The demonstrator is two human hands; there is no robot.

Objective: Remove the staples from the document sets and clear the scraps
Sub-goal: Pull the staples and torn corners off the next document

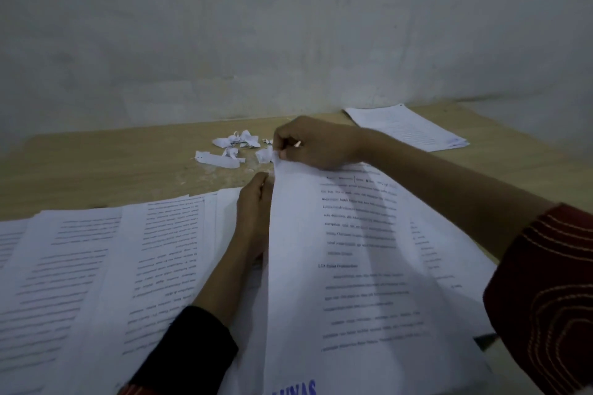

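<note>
A printed document set (359,266) lies in front of me, its top left corner raised. My right hand (314,143) pinches that corner between thumb and fingers, where the paper is torn into a small flap. My left hand (255,205) presses its fingers against the left edge of the same set, just below the corner. Other printed sheets (96,266) are spread flat to the left. Several torn paper scraps (236,146) lie in a loose heap on the wooden table (112,163), just left of my right hand. No staple is clear to see.
Another stack of printed pages (407,127) lies at the table's far right, by the grey wall (288,26). The wall runs along the table's back edge. Bare wood shows at the far left of the table.
</note>
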